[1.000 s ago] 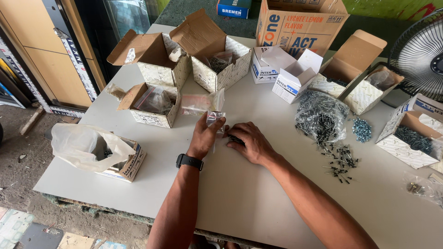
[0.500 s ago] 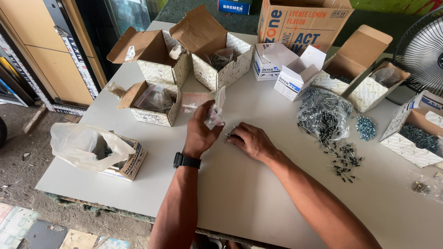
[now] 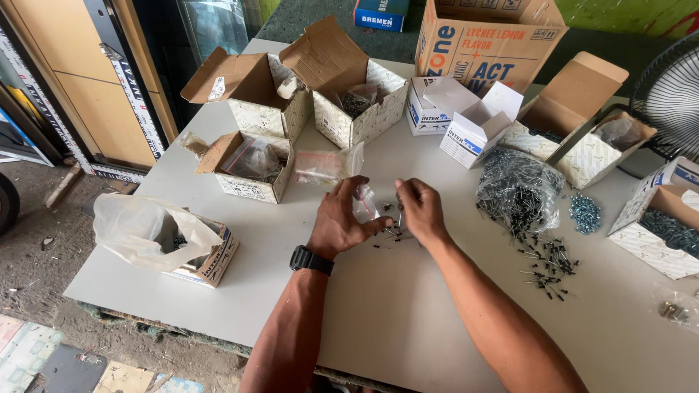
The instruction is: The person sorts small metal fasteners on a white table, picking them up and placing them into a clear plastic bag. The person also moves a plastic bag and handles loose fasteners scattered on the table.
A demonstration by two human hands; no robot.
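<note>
My left hand [image 3: 341,222], with a black watch on the wrist, holds a small clear plastic bag [image 3: 363,205] just above the white table [image 3: 393,313]. My right hand [image 3: 420,207] is raised beside the bag, its fingertips pinched on a few small dark screws [image 3: 399,210]. More loose dark screws [image 3: 386,234] lie on the table under and between the two hands.
Open cardboard boxes [image 3: 251,164] of bagged hardware ring the table's far side. A clear bag of dark screws [image 3: 518,188] with a scatter of screws [image 3: 547,260] lies to the right. A box with a white plastic bag [image 3: 164,236] sits left; a fan [image 3: 670,94] stands far right.
My right hand rose off the table with screws pinched and moved to the bag. My left hand lowered the bag toward it. Loose screws now show on the table.
</note>
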